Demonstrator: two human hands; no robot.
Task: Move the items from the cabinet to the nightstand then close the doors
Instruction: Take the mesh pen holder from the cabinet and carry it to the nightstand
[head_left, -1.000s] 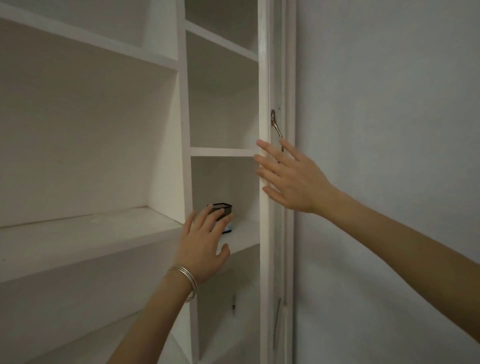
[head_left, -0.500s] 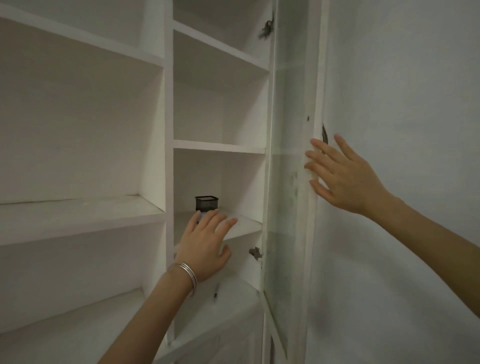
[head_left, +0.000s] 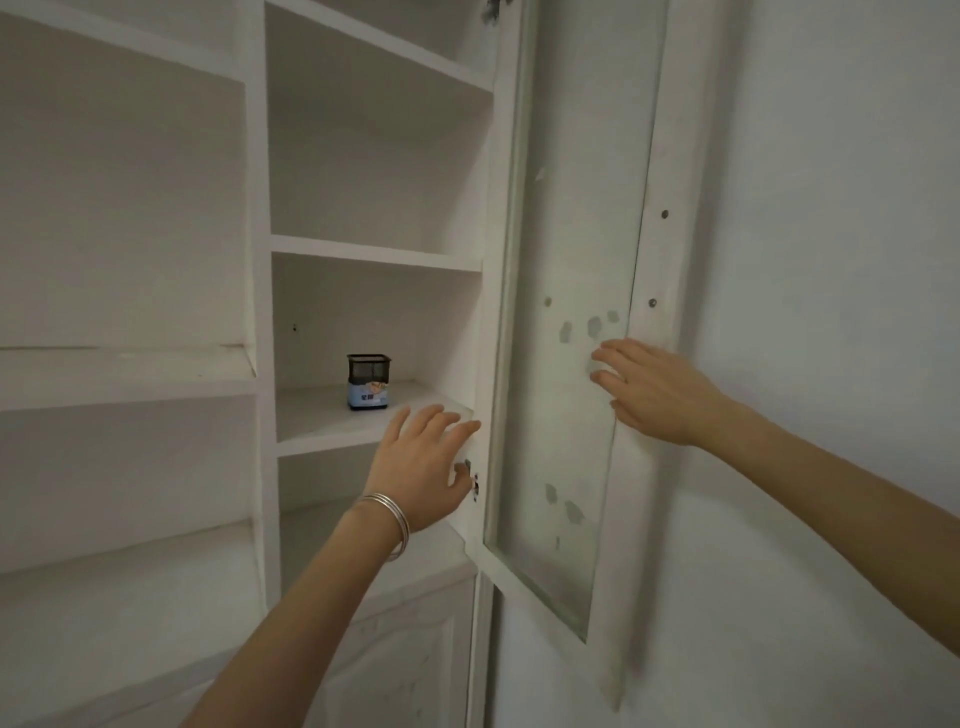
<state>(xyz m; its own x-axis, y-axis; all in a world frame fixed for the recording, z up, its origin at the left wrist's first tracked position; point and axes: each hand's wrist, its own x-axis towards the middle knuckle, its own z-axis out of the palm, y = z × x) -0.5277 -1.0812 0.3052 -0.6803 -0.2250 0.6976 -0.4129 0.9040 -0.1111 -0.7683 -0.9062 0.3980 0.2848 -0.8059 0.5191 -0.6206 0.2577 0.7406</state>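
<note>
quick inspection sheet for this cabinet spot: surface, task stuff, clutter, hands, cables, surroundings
surface: white shelf, holding one item.
job's things: mesh cup with a blue label, upright toward the back of that shelf; glass door swung open toward the wall; nightstand not in view.
clutter: nothing seen.
grippers: left hand open, fingers spread, in front of the shelf edge, not touching the cup; right hand open, straight fingers against the door.
cables: nothing seen.
surroundings: pale wall on the right; lower cabinet door shut; bracelets on the left wrist.
</note>
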